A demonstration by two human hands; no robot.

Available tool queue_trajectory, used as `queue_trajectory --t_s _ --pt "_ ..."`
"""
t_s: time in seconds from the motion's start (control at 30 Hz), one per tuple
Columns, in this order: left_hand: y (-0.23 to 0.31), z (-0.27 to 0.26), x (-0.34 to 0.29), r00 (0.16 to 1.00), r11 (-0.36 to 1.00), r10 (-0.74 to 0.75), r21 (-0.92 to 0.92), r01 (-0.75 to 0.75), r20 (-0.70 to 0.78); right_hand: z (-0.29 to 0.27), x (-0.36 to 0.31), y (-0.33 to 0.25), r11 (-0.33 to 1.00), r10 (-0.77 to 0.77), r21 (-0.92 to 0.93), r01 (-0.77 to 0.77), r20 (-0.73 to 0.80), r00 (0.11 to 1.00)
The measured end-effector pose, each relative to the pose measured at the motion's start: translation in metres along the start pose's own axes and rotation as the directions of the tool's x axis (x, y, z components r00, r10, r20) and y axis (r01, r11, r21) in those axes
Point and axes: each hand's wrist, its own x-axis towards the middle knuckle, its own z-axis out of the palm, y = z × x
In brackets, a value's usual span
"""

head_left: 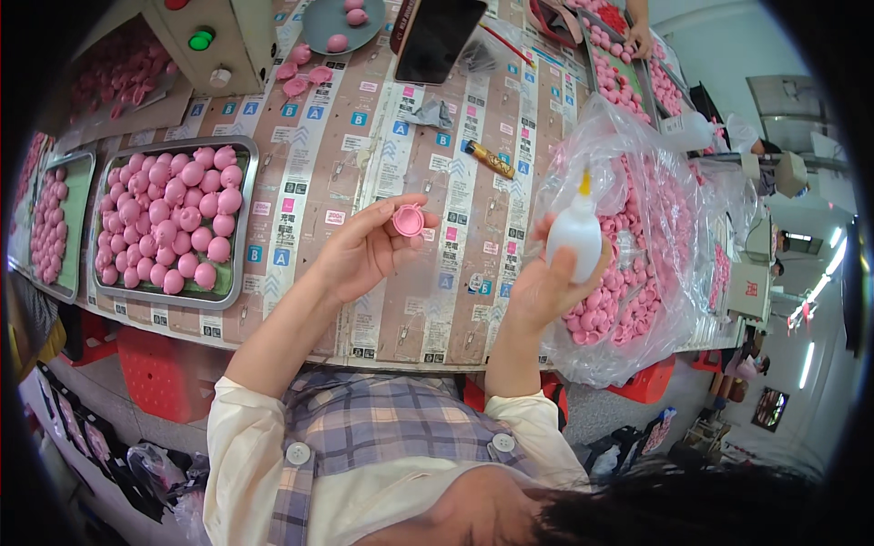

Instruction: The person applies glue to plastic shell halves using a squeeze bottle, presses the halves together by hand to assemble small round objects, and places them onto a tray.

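Observation:
Pinched in the fingers of my left hand (pixel 369 241) is a small pink plastic half-shell (pixel 409 220), its round hollow side facing up. My right hand (pixel 546 289) is wrapped round a white squeeze bottle (pixel 575 235). The bottle stands roughly upright, its yellow nozzle (pixel 584 182) pointing away from me. A gap of bare tabletop separates the two hands. Just right of the bottle lies a clear plastic bag (pixel 669 314) full of loose pink pieces (pixel 619 305).
A metal tray (pixel 248 218) of pink balls sits at left, beside another tray (pixel 84 227). Behind are a machine with a green button (pixel 201 40), a grey plate (pixel 319 36), a dark phone-like slab (pixel 437 45) and a gold-black tube (pixel 489 158). Another person's hand (pixel 640 41) reaches in far right.

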Motion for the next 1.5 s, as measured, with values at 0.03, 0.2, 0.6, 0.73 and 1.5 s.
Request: queue_trajectory --t_s 0.03,0.2,0.6,0.73,1.5 --pt "0.000 -0.001 0.000 0.999 0.999 -0.028 -0.039 0.027 -0.030 0.002 0.002 0.004 0.996 0.087 0.011 -0.087 -0.026 0.996" --pt "-0.003 -0.008 0.002 0.996 0.980 -0.087 -0.184 0.080 -0.028 -0.006 0.002 0.030 0.824 0.529 0.244 -0.511 -0.011 0.848" --pt "-0.001 -0.016 0.003 0.983 0.868 -0.107 -0.467 0.166 0.152 -0.003 -0.006 0.086 0.865 0.496 -0.207 -0.457 0.221 0.839" --pt "0.008 -0.024 0.002 0.997 0.865 0.012 -0.501 0.028 0.077 -0.002 -0.009 0.086 0.858 0.503 -0.246 -0.452 0.214 0.838" --pt "0.004 -0.015 0.002 0.996 0.957 0.085 -0.280 -0.083 -0.006 -0.064 0.014 -0.021 0.865 0.397 -0.446 -0.230 0.329 0.857"
